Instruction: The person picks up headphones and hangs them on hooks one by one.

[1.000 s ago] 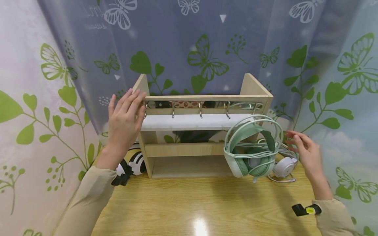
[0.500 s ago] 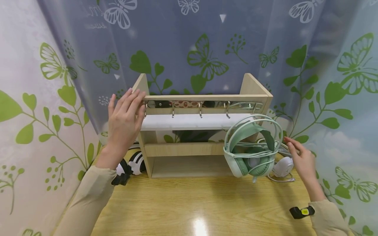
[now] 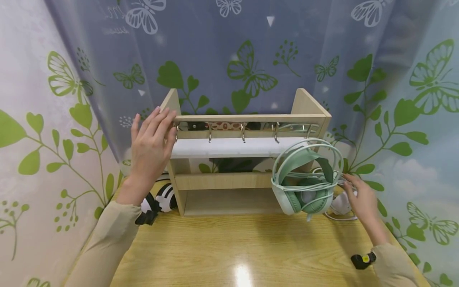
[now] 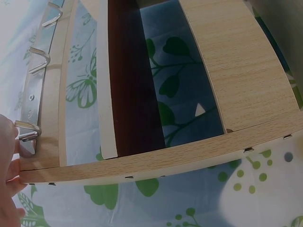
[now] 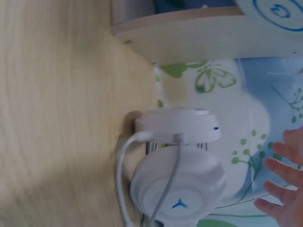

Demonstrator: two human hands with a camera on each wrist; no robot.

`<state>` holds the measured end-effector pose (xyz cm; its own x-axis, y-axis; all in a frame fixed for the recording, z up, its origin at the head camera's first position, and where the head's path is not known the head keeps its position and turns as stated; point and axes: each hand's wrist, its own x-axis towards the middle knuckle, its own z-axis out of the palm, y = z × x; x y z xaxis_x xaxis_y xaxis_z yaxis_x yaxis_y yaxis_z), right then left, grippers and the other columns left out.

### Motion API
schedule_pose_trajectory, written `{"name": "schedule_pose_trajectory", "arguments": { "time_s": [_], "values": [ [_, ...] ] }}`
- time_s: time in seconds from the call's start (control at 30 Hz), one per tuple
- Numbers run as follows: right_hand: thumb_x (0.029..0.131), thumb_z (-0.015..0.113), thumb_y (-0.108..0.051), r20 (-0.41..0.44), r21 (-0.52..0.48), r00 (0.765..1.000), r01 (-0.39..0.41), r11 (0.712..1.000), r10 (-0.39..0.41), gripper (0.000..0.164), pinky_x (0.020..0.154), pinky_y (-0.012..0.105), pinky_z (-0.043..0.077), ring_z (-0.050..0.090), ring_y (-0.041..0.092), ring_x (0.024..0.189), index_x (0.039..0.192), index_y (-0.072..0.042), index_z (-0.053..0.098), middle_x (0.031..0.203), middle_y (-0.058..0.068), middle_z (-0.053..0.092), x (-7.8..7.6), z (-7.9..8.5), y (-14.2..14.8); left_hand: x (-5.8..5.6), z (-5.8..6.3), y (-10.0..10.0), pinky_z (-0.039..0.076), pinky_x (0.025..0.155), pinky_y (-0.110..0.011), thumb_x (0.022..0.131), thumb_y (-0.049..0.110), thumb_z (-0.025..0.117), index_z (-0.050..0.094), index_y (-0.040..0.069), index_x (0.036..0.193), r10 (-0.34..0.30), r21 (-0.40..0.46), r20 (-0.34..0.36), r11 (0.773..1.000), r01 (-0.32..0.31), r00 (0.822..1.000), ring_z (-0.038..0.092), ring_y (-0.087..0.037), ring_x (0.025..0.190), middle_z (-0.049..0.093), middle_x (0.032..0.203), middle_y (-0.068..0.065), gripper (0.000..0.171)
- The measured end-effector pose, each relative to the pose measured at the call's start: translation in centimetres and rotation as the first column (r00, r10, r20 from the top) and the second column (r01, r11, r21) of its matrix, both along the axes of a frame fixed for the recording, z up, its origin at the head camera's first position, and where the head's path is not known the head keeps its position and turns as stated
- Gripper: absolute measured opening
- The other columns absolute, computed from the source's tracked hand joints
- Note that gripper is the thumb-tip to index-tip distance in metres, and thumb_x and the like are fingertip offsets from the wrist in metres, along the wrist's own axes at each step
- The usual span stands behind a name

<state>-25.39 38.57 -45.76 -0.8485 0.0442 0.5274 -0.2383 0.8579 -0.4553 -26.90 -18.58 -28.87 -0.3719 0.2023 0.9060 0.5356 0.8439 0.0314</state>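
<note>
My left hand [image 3: 150, 145] rests on the upper left corner of a light wooden shelf [image 3: 224, 181], its fingers fairly straight along the side panel. In the left wrist view, only part of that hand [image 4: 8, 175] shows, at the corner beside a metal hook. My right hand [image 3: 363, 201] is over white headphones [image 3: 340, 204] at the shelf's right side. In the right wrist view its fingers are spread, apart from the white headphones [image 5: 182, 189], which stand on the table with a cable hanging over them. Mint green headphones [image 3: 315, 195], wrapped in their cable, hang from the rightmost hook.
Several metal hooks [image 3: 244, 132] line the shelf's top rail. Black and white headphones [image 3: 166, 198] lie on the table at the shelf's left. The wooden table [image 3: 222, 247] reaches toward me. Curtains [image 3: 215, 52] printed with leaves and butterflies stand close behind and on both sides.
My right hand has moved left and down, from beside the white headphones to over them. The left hand and the hanging green headphones have stayed put.
</note>
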Motion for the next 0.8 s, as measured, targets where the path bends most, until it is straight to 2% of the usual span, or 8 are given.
{"name": "schedule_pose_trajectory", "arguments": {
  "time_s": [0.2, 0.5, 0.8],
  "values": [
    [0.105, 0.052, -0.013, 0.036, 0.033, 0.999, -0.003, 0.999, 0.002, 0.038, 0.095, 0.074, 0.036, 0.046, 0.060, 0.122, 0.138, 0.007, 0.055, 0.135, 0.038, 0.053, -0.1, -1.1, 0.3, 0.0, 0.0, 0.0, 0.014, 0.124, -0.054, 0.107, 0.025, 0.048, 0.061, 0.008, 0.139, 0.002, -0.001, 0.009, 1.000, -0.002, 1.000, 0.049, -0.032, 0.139, 0.061, 0.141, -0.014, 0.039],
    [0.097, 0.062, -0.003, -0.034, 0.115, 0.999, -0.010, 0.993, 0.014, 0.032, 0.096, 0.069, 0.037, 0.051, 0.059, 0.114, 0.125, 0.012, 0.061, 0.124, 0.039, 0.058, -0.4, -2.7, 0.5, 0.0, 0.0, 0.0, 0.015, 0.124, -0.053, 0.106, 0.022, 0.052, 0.061, 0.009, 0.139, -0.002, 0.012, 0.009, 1.000, 0.002, 1.000, 0.049, -0.031, 0.139, 0.061, 0.141, -0.013, 0.037],
    [0.094, 0.062, 0.003, -0.049, 0.102, 0.998, -0.045, 0.994, 0.050, 0.032, 0.095, 0.069, 0.037, 0.051, 0.059, 0.112, 0.124, 0.015, 0.060, 0.121, 0.038, 0.058, -0.6, -3.9, 0.5, 0.1, 0.0, 0.1, 0.016, 0.123, -0.054, 0.104, 0.019, 0.054, 0.063, 0.009, 0.138, -0.017, 0.033, 0.006, 0.999, 0.017, 1.000, 0.049, -0.030, 0.139, 0.062, 0.140, -0.012, 0.036]
  ]
}}
